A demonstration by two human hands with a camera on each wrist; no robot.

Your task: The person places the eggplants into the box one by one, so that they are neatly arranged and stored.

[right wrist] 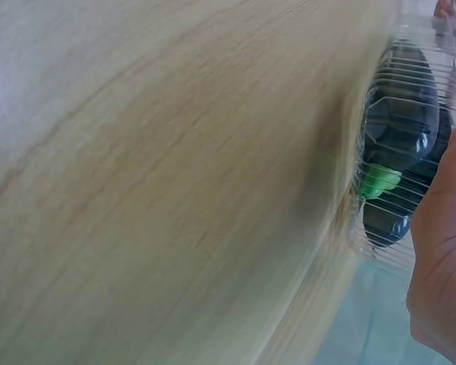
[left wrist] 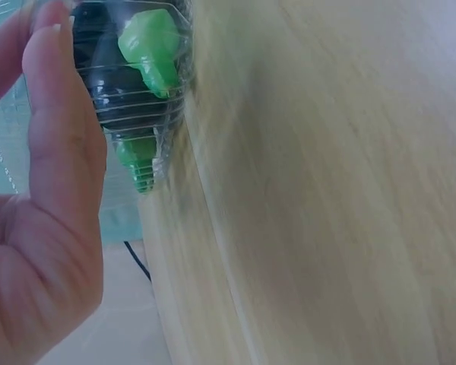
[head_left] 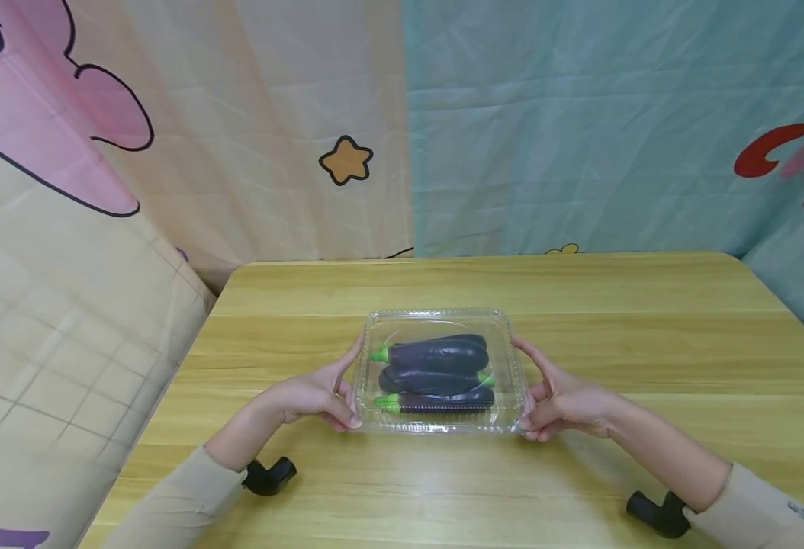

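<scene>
A clear plastic clamshell box (head_left: 436,427) with a ribbed rim is in the middle of the head view, its lid down. Several dark purple eggplants (head_left: 436,356) with green stems lie inside it. My left hand (head_left: 316,393) grips the box's left edge, thumb at the near corner. On the opposite side my right hand (head_left: 567,398) holds the right edge the same way. Through the ribbed wall, green stems (left wrist: 150,46) show in the left wrist view, and a dark eggplant (right wrist: 403,114) in the right one. Whether the box's underside touches the table cannot be told.
The wooden table (head_left: 292,305) spreads out around the box. Behind it hang printed curtains (head_left: 580,137), with another pale sheet (head_left: 52,343) along the left. A black curved piece (head_left: 269,476) sits at the left cuff, and a similar black piece (head_left: 659,515) at the right.
</scene>
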